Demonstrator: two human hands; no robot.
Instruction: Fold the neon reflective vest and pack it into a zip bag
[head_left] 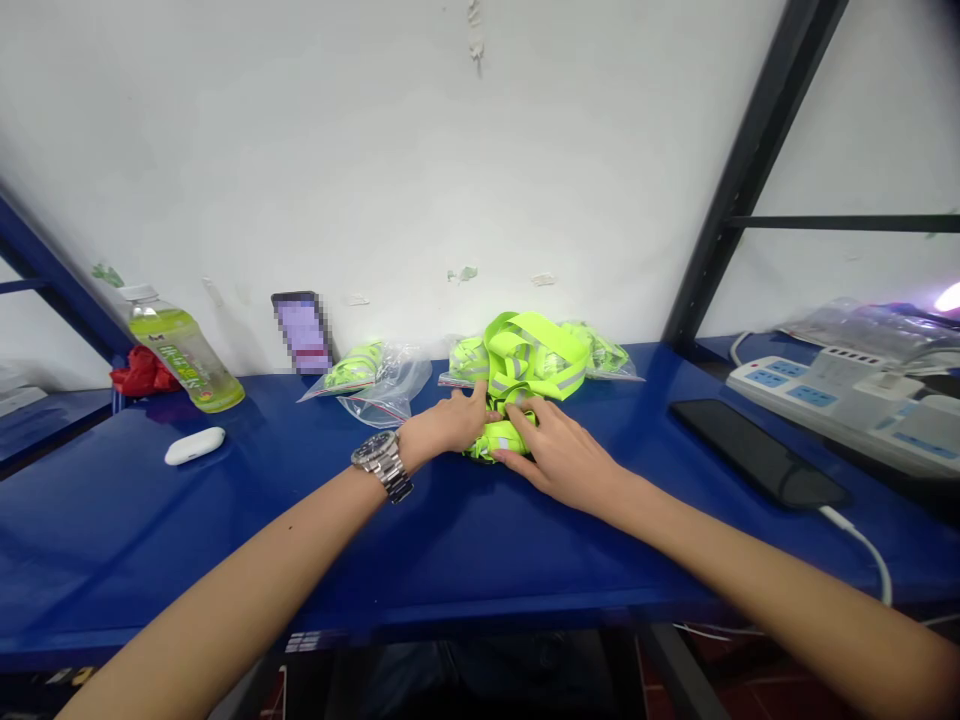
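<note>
Right hand (pixel 564 452) is pinching neon webbing (pixel 501 440), seemingly steadying it; I'm not confirming closure of left hand (pixel 450 420), at nine o'clock.

Wall (pixel 375 150) — white (chipped), blue table (pixel 465 545), black frame (pixel 751 165)

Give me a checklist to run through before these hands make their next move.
1. Right hand holding the yellow-green strap bundle: ok, thumb and fingers are on it.
2. Left hand gripping securely: cannot tell, its fingertips are partly hidden.
3. All strap gathered in: not ok, wide strap loops lie loose just behind the bundle.
4. Bottle capped and away from both hands: ok.
5. Black phone away from both hands: ok, off to the right.
</note>
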